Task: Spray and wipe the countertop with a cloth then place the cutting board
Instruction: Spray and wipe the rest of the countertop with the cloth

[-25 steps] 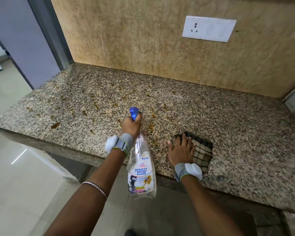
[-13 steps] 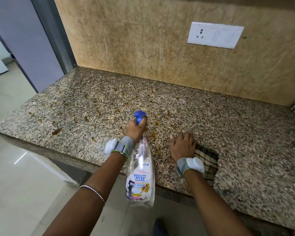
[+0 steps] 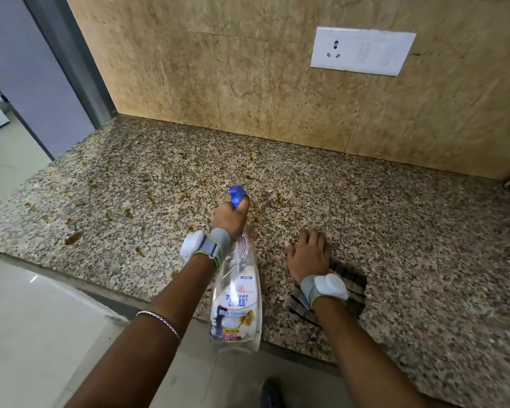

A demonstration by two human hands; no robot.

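Granite desk (image 3: 395,231), stained; left grip (image 3: 230,217) clasps the spray bottle (image 3: 236,301), right grip (image 3: 306,254) lies released, palm on checked cloth (image 3: 354,287).

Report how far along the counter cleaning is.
Done: nothing looks finished; brown stains dot the countertop. In hand: the left hand grips the spray bottle, nozzle aimed at the stained area, while the right hand lies flat at the checked cloth. Left: wiping the surface, then placing the cutting board, which is not in view.
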